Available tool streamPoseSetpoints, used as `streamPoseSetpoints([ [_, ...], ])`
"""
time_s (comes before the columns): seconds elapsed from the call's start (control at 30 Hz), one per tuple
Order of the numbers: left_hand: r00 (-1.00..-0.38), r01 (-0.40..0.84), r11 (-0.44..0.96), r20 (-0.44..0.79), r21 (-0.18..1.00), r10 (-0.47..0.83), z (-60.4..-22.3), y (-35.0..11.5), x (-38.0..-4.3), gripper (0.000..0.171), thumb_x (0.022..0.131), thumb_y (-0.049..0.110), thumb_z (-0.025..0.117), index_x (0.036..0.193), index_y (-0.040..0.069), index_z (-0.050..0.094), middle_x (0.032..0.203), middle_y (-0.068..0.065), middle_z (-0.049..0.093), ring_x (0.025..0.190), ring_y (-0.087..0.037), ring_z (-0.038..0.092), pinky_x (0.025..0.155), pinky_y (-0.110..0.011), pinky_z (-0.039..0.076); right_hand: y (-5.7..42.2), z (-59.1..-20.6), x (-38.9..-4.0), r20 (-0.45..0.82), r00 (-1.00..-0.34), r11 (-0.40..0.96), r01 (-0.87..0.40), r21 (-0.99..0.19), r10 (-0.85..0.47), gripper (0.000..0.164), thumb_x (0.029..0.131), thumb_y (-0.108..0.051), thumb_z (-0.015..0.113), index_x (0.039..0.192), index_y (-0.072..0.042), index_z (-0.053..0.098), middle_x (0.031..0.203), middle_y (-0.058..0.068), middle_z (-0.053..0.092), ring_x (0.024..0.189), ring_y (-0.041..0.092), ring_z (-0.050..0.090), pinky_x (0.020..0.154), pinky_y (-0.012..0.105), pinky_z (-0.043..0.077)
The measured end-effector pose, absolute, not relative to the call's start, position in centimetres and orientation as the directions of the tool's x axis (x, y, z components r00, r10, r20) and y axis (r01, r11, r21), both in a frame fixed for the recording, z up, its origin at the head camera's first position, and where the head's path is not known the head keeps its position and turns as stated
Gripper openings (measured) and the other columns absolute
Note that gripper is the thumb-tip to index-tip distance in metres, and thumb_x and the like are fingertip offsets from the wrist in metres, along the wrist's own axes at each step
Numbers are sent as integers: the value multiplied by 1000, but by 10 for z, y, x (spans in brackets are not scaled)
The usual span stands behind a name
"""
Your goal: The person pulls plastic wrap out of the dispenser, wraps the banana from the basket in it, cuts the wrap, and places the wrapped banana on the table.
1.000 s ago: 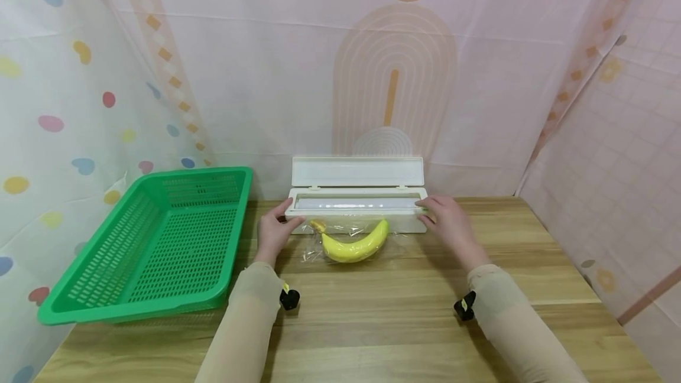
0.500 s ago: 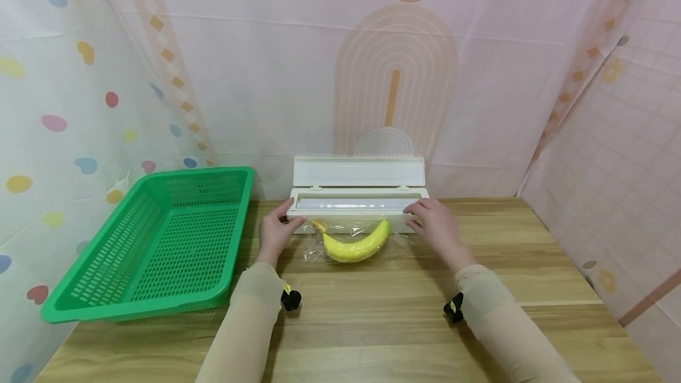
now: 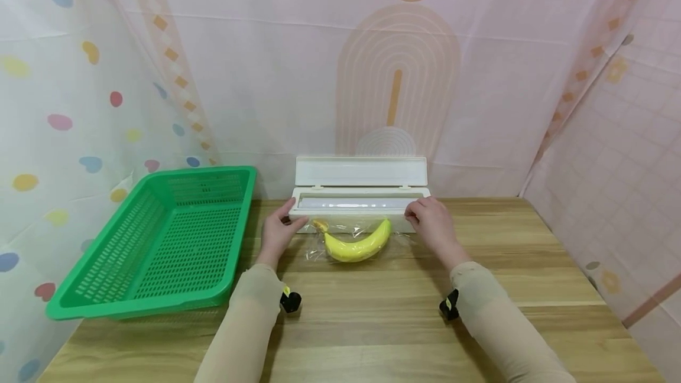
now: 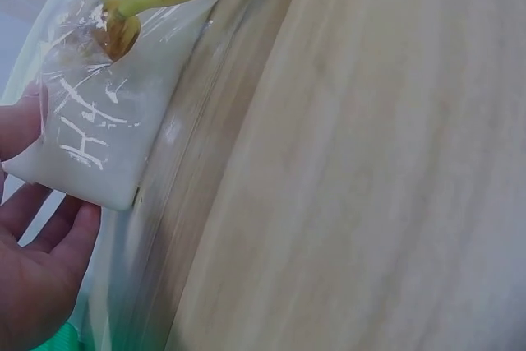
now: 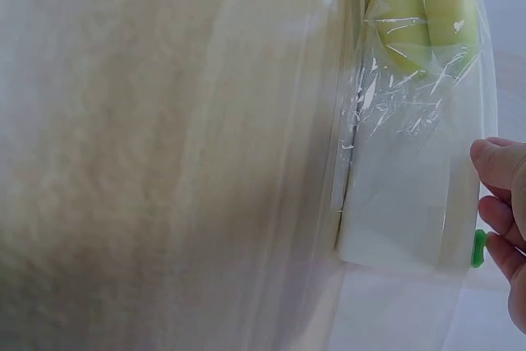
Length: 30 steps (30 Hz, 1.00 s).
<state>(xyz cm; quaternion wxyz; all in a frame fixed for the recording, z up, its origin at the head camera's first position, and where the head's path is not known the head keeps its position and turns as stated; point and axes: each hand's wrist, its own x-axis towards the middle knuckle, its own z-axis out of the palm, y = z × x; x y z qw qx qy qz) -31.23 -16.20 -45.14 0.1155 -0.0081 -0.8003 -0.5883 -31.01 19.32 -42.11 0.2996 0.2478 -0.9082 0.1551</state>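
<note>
Head view: a glossy yellow banana [image 3: 357, 248], brown at its stem, is lying under crinkled clear film [image 5: 411, 113] on the table [image 3: 362, 324], before a lid-up white box [image 3: 359, 213]. The left hand [image 3: 278, 234] is gripping the box's left end; the right hand [image 3: 435, 230] is touching a green tab [image 5: 478, 248], but whether pinching it, I cannot tell.

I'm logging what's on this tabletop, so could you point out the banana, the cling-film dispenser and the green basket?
Banana [image 3: 357, 250]: head view, middle of its curve.
Cling-film dispenser [image 3: 363, 213]: head view, front rim of its body.
Green basket [image 3: 143, 306]: head view, near rim.
</note>
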Motion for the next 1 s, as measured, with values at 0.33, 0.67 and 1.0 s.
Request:
streamPoseSetpoints([
  [0.33, -967, 177, 411, 236, 894, -97, -445, -159, -308, 59, 90, 16, 75, 141, -1, 51, 150, -22, 40, 134, -40, 42, 107, -49, 40, 192, -422, -308, 637, -677, 835, -542, -94, -367, 14, 77, 1, 79, 79, -9, 69, 80, 4, 68, 78, 27, 60, 75, 44, 49],
  [0.67, -866, 281, 631, 475, 723, -158, -443, -153, -301, 22, 82, 14, 82, 98, 0, 74, 116, -20, 54, 113, -36, 46, 99, -49, 34, 191, -425, -307, 622, -692, 819, -558, -138, -366, 11, 81, -1, 78, 81, -8, 69, 83, 5, 68, 81, 28, 61, 78, 43, 50],
  [1.0, -828, 361, 725, 559, 586, -40, -436, -156, -303, 17, 80, 8, 82, 93, 2, 74, 108, -19, 61, 106, -37, 53, 96, -48, 39, 191, -423, -305, 599, -720, 821, -544, -174, -350, 9, 84, -3, 77, 83, -7, 69, 85, 6, 68, 83, 27, 61, 78, 42, 51],
])
